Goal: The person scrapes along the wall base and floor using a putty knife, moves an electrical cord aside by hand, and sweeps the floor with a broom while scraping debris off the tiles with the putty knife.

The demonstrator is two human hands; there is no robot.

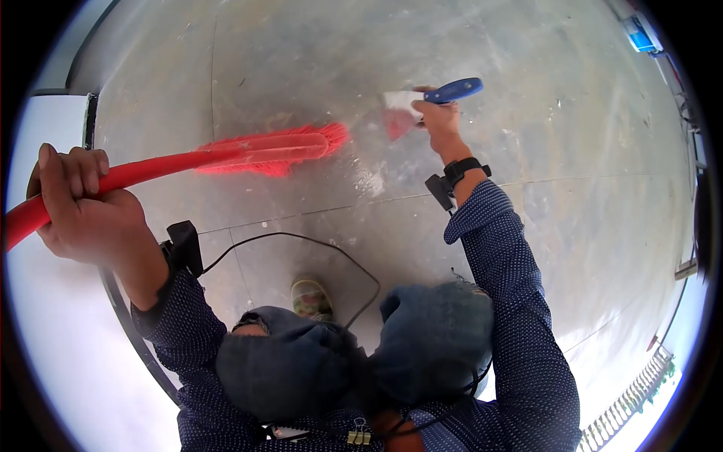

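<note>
My left hand is wrapped round the red handle of a broom, whose red bristles rest on the grey floor. Ahead and to the right, my right hand grips a putty knife by its blade end, the blue handle pointing away to the right. Its pale metal blade shows a reddish tint and faces the broom's bristle tip, with a gap between them. Whitish dust marks the floor just below that gap. Part of my right hand's fingers is hidden behind the blade.
The concrete floor has thin joint lines and small specks. A black cable loops from my left wrist to my lap. My shoe and bent knees are below. A white wall stands at left; a blue-and-white object lies far right.
</note>
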